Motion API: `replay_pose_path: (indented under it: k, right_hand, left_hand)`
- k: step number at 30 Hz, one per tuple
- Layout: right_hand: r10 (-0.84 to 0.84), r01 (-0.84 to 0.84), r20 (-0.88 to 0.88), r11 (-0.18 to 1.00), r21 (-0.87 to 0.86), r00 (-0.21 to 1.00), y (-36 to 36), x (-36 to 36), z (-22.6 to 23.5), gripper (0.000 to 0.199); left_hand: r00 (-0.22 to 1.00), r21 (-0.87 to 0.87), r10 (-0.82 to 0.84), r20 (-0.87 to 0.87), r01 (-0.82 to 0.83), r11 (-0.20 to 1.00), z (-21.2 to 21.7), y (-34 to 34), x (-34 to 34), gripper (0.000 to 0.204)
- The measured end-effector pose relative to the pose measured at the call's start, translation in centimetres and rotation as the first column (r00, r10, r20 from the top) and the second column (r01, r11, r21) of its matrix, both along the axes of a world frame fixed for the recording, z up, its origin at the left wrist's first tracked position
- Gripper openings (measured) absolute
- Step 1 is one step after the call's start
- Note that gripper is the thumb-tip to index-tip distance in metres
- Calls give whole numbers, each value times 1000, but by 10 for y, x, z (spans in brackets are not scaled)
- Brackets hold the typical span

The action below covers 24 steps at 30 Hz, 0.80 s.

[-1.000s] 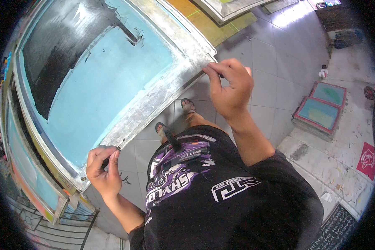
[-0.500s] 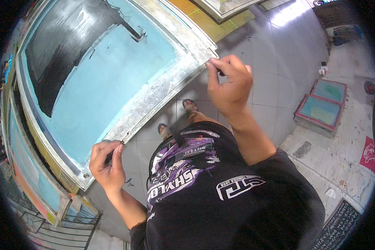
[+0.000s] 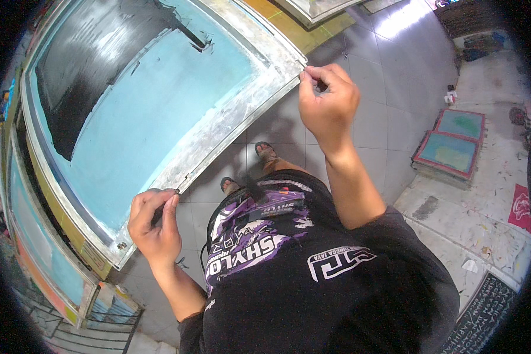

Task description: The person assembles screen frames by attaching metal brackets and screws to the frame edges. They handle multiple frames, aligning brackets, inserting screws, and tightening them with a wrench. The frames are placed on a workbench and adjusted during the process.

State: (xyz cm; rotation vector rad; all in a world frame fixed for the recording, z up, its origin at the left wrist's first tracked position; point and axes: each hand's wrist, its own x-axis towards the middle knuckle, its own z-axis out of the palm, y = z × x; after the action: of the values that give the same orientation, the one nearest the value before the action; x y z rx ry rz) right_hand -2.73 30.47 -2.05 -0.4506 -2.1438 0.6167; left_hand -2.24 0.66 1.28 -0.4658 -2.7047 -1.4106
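Observation:
A large screen-printing frame (image 3: 218, 133) with a pale, ink-smeared border lies in front of me, stretched with light blue mesh (image 3: 165, 106). Glossy black ink (image 3: 94, 65) covers the mesh's far left part. At the near edge of the frame, my left hand (image 3: 153, 227) pinches the rim close to the left corner, thumb against bent fingers. Near the right corner my right hand (image 3: 331, 106) grips the same rim between thumb and forefinger. What lies beneath the frame is mostly hidden.
Another frame (image 3: 47, 218) leans at the left, above a black wire rack (image 3: 100, 327). A further frame (image 3: 321, 12) juts in at the top. Two small red-edged screens (image 3: 448, 147) rest on a stained pale surface at right. Grey floor tiles (image 3: 371, 112) lie between.
Both hands have shifted slightly up and away from me, still pinching the near rim. The view has moved a little; the black ink looks the same.

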Motion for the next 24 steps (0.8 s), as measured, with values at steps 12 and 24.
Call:
replay_pose_path:
  k: [12,24]
  right_hand:
    - [5,0,38,993,-120,999,-1,1,-4,3]
    - [48,-43,36,989,-143,998,6,-2,-2,14]
  left_hand:
    - [1000,9,5,-20,-5,1000,-5,-2,1,7]
    - [998,-7,-40,-46,40,999,1,0,-4,7]
